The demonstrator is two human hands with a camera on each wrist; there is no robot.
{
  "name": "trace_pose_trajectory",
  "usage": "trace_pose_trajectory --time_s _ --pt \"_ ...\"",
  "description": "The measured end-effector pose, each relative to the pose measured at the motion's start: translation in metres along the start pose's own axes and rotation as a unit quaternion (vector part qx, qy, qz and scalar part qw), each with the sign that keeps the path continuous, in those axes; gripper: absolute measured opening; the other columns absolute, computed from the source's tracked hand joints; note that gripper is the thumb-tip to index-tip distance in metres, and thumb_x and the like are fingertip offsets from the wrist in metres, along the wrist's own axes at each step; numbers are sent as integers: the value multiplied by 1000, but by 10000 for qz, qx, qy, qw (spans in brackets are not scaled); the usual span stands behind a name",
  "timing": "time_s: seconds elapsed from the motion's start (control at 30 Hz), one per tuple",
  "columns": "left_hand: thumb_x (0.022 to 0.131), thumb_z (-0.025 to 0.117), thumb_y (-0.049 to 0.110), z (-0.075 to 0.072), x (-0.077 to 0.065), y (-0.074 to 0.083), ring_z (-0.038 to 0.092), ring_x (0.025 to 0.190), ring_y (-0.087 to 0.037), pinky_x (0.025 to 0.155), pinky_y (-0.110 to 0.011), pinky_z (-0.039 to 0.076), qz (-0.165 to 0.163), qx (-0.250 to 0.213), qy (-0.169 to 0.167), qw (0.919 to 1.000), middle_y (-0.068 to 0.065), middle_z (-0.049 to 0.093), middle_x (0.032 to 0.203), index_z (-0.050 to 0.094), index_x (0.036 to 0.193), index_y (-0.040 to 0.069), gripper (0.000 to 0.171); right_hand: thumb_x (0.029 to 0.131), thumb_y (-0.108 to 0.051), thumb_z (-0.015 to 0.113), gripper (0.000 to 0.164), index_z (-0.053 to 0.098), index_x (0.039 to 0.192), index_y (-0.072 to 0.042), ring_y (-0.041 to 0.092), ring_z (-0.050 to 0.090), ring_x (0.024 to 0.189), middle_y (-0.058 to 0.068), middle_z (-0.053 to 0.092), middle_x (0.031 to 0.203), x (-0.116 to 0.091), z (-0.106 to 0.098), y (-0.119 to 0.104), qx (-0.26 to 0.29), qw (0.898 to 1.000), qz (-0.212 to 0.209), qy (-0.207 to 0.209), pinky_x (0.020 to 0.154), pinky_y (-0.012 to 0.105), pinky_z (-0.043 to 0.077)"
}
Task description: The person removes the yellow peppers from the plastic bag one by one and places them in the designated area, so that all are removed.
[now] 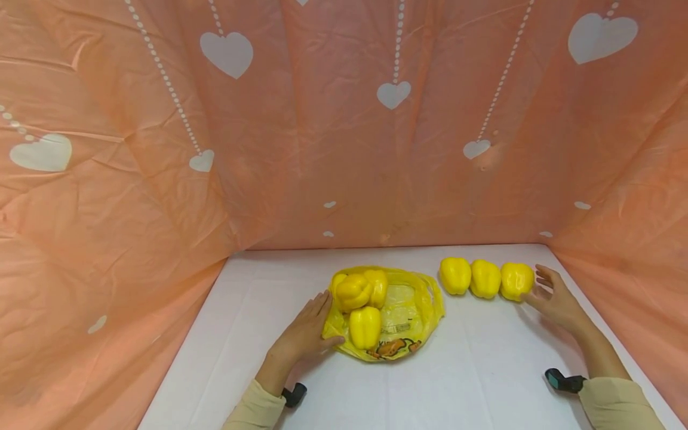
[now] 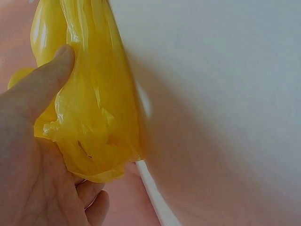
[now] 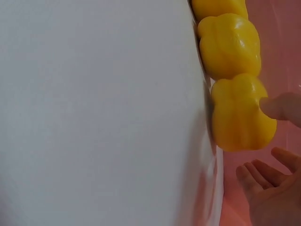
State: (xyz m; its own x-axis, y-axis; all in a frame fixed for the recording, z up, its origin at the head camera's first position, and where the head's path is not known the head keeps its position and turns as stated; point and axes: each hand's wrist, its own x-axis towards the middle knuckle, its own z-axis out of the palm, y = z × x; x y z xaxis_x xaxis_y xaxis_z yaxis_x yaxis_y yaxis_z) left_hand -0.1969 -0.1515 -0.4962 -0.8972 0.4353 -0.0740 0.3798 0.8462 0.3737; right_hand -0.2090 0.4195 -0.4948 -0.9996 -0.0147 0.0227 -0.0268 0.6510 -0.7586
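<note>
A yellow plastic bag (image 1: 400, 304) lies spread open on the white table, with several yellow bell peppers (image 1: 365, 328) in its left half. Against the bag's left side rests my left hand (image 1: 303, 328), its fingers extended. The left wrist view shows its thumb over the crumpled bag edge (image 2: 101, 117). To the right, three more yellow bell peppers stand in a row: a left one (image 1: 455, 276), a middle one (image 1: 485, 279) and a right one (image 1: 517, 280). My right hand (image 1: 556, 298) is spread at the right pepper, thumb at its surface and fingers apart from it.
The white tabletop (image 1: 462, 370) reaches back to an orange curtain (image 1: 344, 149) printed with pale hearts, which also closes in both sides. Black wrist devices show below the left hand (image 1: 294, 395) and near the right sleeve (image 1: 607, 394).
</note>
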Motion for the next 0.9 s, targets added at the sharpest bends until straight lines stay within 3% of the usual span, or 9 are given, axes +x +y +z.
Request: trace_pose_trajectory --time_s 0.03,0.1,0.17,0.53,0.6,0.7,0.77,0.83,0.9 --pt "97 77 51 0 0 0 18 165 -34 135 -50 17 -5 5 -20 10000 -19 19 178 24 168 -4 104 108 -27 66 92 6 165 13 68 29 143 48 18 161 0 0 0 -12 9999 -68 91 126 43 39" --pt "97 77 51 -1 -1 0 17 165 -34 136 -49 17 -10 13 -38 10000 -19 18 178 24 168 -3 104 108 -25 65 88 10 163 15 68 31 142 47 20 161 0 1 -2 -5 9994 -210 267 117 12 36" --pt "97 77 51 -2 -1 1 17 165 -34 136 -49 16 -13 10 -53 10000 -19 18 178 23 169 -3 104 108 -24 65 85 12 162 16 69 32 141 47 21 160 -1 2 -5 -3 9987 -309 408 99 -6 27" --pt "97 77 51 -1 -1 0 17 165 -34 136 -49 17 5 -1 -27 10000 -19 19 178 25 168 -5 104 105 -18 69 81 21 161 15 66 32 141 45 26 160 -3 5 -30 -181 9950 -625 756 98 -8 21" --pt "97 77 51 -1 -1 0 18 165 -34 136 -49 17 13 -9 -24 10000 -20 19 178 25 168 -5 104 105 -19 70 82 21 162 14 65 32 141 44 26 160 -4 7 -36 -235 9947 -640 771 115 7 31" --pt "98 76 51 -1 -1 0 18 165 -34 136 -49 17 11 -14 -19 10000 -19 19 178 24 168 -5 104 104 -18 72 82 23 162 12 65 34 141 43 28 160 -5 9 -46 -308 9936 -733 807 117 10 33" --pt "98 76 51 -1 -1 0 18 165 -34 136 -49 17 4 -25 -21 10000 -19 19 178 23 168 -4 104 103 -15 73 81 25 162 12 65 35 140 43 30 158 -6 11 -51 -265 9924 -869 835 116 9 33" --pt "98 76 51 -1 -1 1 18 165 -34 136 -49 17 1 -30 -22 10000 -19 19 178 24 168 -4 104 101 -11 74 80 27 160 13 64 36 139 43 32 157 -7 14 -56 -211 9910 -996 864 101 -7 24" --pt "98 76 51 -2 -1 1 18 165 -34 136 -49 17 -1 -24 -25 10000 -20 19 178 24 168 -5 104 101 -11 74 79 28 160 13 64 36 139 42 33 157 -7 16 -60 -167 9907 -1046 857 98 -8 23"
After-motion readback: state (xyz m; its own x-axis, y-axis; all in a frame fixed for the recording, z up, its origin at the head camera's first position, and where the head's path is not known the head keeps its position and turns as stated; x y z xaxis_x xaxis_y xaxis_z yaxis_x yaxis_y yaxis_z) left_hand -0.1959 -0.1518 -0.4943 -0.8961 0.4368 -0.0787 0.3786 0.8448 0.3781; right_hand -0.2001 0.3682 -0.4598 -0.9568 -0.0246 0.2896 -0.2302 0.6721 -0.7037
